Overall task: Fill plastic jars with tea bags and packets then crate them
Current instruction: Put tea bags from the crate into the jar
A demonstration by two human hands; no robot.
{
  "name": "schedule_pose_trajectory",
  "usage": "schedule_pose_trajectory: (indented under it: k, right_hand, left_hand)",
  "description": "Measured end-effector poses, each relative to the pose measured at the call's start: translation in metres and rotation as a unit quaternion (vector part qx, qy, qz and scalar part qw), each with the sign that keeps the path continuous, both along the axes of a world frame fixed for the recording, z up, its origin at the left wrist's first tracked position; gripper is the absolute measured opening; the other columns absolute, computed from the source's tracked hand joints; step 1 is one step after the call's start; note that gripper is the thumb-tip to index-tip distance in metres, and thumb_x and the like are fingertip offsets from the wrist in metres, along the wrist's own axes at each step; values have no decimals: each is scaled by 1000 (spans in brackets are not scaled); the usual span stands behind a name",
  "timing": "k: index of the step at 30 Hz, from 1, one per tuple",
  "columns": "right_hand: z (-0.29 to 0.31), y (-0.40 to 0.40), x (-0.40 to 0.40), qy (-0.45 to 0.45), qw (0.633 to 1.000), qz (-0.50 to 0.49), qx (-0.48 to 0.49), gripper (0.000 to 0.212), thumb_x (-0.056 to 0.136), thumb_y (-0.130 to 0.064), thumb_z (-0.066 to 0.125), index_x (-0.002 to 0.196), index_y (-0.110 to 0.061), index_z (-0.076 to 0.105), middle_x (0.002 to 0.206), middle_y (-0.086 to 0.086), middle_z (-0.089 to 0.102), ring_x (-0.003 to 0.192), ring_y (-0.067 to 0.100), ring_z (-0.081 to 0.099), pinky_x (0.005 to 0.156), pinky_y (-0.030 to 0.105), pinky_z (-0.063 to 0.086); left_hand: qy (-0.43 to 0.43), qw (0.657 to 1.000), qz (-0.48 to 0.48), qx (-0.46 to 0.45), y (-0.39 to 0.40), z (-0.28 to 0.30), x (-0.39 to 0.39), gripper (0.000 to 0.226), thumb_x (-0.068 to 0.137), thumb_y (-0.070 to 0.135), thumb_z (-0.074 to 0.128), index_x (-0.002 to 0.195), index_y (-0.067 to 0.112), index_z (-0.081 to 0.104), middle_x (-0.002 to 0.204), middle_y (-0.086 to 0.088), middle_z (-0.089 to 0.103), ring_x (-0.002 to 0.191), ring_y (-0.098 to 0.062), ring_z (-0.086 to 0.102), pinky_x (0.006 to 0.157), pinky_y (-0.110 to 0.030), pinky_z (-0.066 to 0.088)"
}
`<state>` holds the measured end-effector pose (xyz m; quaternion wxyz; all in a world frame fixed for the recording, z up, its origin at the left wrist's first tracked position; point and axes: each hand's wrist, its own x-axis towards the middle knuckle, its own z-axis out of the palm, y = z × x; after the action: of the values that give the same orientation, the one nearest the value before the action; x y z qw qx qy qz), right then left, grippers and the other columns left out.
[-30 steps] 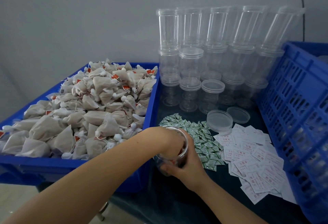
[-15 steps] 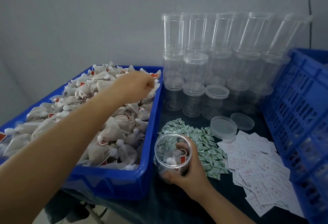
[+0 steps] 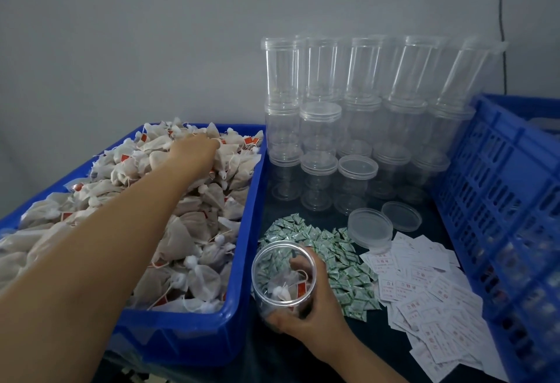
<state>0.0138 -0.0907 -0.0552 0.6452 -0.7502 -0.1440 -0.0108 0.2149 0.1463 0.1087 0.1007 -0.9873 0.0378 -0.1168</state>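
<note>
Clear plastic, the jar sits just right of the bin, your right hand wrapped round its near side with the thumb along its base and fingers curled on the far wall. 1 second ago your left hand was down inside that jar; half a second ago it was over the bin, and now it has reached further, onto the far part of the tea bags. Your left hand lies knuckles-up on the heap, and you cannot tell from here whether its fingers have pinched a bag. So 1 drop is done: a few bags with a red tag lie in the jar's bottom, which is mostly unfilled. Green packets lie just right of the jar, untouched, and the crate waits further right.
</note>
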Motion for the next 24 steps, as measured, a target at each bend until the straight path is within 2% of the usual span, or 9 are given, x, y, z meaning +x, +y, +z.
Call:
schedule_pose_trajectory:
  k: [5,9,11,14,17,21,24]
  right_hand:
    - [3,-1,-1,1,1000,4,-5,98,60,-44,90,131,-70,28,127,-38,43,122,-9,49,88,13,49]
    - [3,-2,-1,2,1000,1,-13,100,60,-47,91,132,-72,26,128,-39,43,124,-8,48,91,15,50]
    - [3,-1,-1,5,1000,3,-10,98,59,-46,91,129,-74,27,128,-39,42,123,-9,48,91,15,50]
    - [3,-1,-1,5,1000,3,-6,96,58,-45,91,126,-75,29,126,-39,43,121,-8,50,88,14,50]
    - [3,-1,-1,5,1000,4,-1,95,58,-43,91,123,-76,30,124,-40,44,119,-9,52,86,13,50]
    - [4,1,-1,-3,1000,8,5,94,60,-39,90,126,-71,31,123,-39,44,118,-11,52,85,8,48]
    - [3,1,-1,-3,1000,11,10,95,60,-38,91,128,-69,31,123,-39,45,117,-9,53,86,11,50]
  left_hand:
    - [-78,997,10,17,5,-10,1,46,89,9,56,134,11,47,127,-16,50,114,-34,51,89,-42,46]
    - [-65,998,21,-6,3,-10,0,24,89,12,56,111,6,61,118,-17,51,107,-34,52,89,-41,47]
    - [-47,999,7,-22,2,-6,-3,23,89,16,57,111,10,61,115,-14,55,106,-32,53,87,-40,47]
    - [-55,997,-17,-55,2,2,-8,28,86,23,65,113,15,62,116,-10,56,104,-29,54,82,-38,44]
    - [-54,993,-33,-103,2,13,-17,30,83,26,69,110,13,63,117,-11,55,104,-29,54,86,-40,46]
    - [-66,979,-78,-175,0,29,-34,32,84,31,69,107,9,64,110,-11,59,95,-25,53,81,-36,41]
    - [-81,961,-115,-239,-3,39,-52,25,85,31,69,97,10,64,100,-7,62,88,-20,52,75,-31,37]
